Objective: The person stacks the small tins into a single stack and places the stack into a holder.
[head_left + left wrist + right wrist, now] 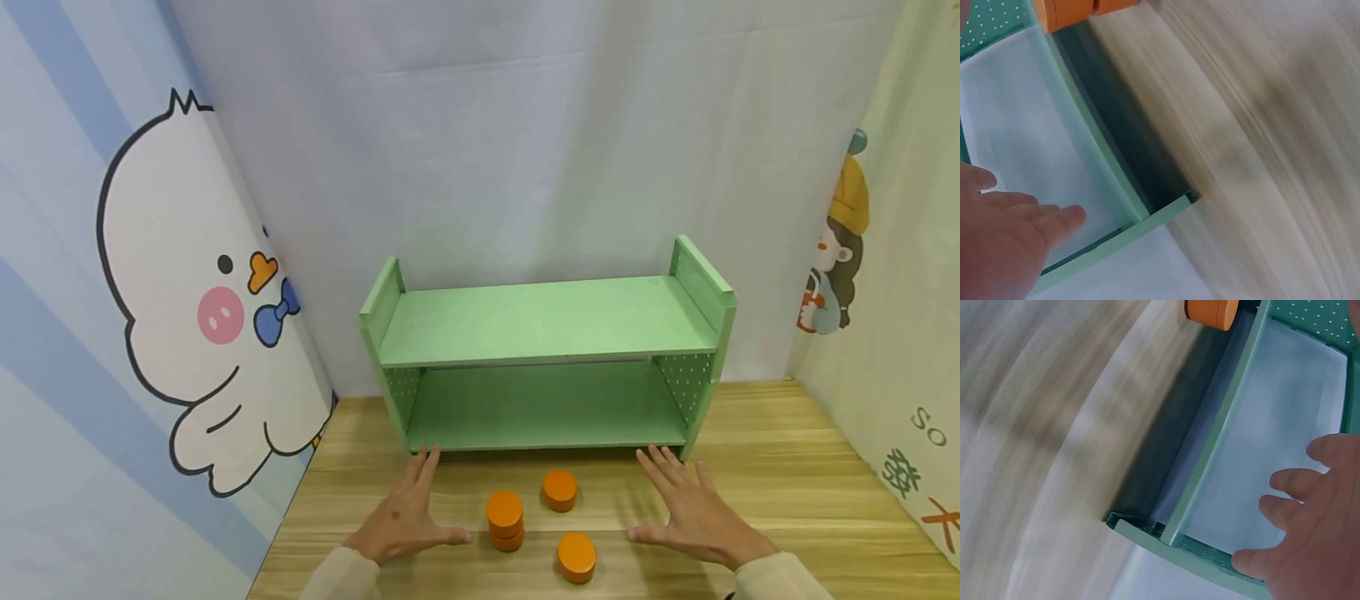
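Several round orange discs lie on the wooden table in the head view. Two make a stack (pixel 506 517), and a single disc (pixel 560 490) and another disc (pixel 577 557) lie to its right. My left hand (pixel 408 515) hovers left of the stack, fingers extended and thumb pointing toward it, holding nothing. To the right of the discs, my right hand (pixel 692 515) is spread with its palm facing inward, and nothing is in it. Behind both hands stands a green two-tier shelf (pixel 540 321). Each wrist view shows bare fingers in front of the shelf.
The light wooden table (pixel 780 467) reaches back to a pale cloth curtain (pixel 525 150). A side curtain with a white cartoon chick (pixel 172 292) hangs at left, and a cream printed curtain (pixel 892 317) hangs at right. Both shelf tiers bear nothing visible.
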### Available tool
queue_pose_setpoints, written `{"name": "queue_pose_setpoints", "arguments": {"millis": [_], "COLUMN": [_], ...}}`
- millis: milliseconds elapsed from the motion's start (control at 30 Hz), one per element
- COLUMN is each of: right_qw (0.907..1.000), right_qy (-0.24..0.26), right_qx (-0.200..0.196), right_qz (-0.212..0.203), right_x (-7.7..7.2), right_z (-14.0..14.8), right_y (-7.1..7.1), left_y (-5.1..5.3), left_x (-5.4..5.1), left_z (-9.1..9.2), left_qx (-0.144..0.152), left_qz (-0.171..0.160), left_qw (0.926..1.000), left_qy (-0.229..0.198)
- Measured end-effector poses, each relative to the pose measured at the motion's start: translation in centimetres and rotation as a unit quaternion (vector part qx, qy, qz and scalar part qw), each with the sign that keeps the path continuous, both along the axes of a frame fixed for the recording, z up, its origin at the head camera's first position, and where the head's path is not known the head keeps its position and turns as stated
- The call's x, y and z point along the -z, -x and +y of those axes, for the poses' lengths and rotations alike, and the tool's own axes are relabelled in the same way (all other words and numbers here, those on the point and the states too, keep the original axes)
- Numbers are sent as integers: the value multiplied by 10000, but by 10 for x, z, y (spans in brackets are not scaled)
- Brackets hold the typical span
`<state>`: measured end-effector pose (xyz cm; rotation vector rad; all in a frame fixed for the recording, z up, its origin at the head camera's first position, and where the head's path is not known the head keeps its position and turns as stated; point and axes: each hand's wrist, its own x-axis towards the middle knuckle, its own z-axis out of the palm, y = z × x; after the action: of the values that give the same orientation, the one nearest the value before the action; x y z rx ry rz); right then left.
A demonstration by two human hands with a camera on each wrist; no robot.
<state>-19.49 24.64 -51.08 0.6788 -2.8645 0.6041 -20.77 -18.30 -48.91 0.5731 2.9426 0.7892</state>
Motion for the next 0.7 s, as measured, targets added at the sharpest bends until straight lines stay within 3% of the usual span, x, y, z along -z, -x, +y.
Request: {"name": "queue_pose_setpoints", "arguments": {"millis": [167,700], "right_qw": [9995,9941], "right_qy": [207,791], "right_qx": [-229,-515], "right_qz": [54,-526], "right_x": [4,15], "right_z": [-2,-7], "right_y": [0,-1], "left_y": [-1,1], "left_x": [6,20], "left_z": [4,15], "left_qx": [60,314], "left_qz": [-67,14], "left_qw": [9997,9966], "left_qy": [-216,-758]}}
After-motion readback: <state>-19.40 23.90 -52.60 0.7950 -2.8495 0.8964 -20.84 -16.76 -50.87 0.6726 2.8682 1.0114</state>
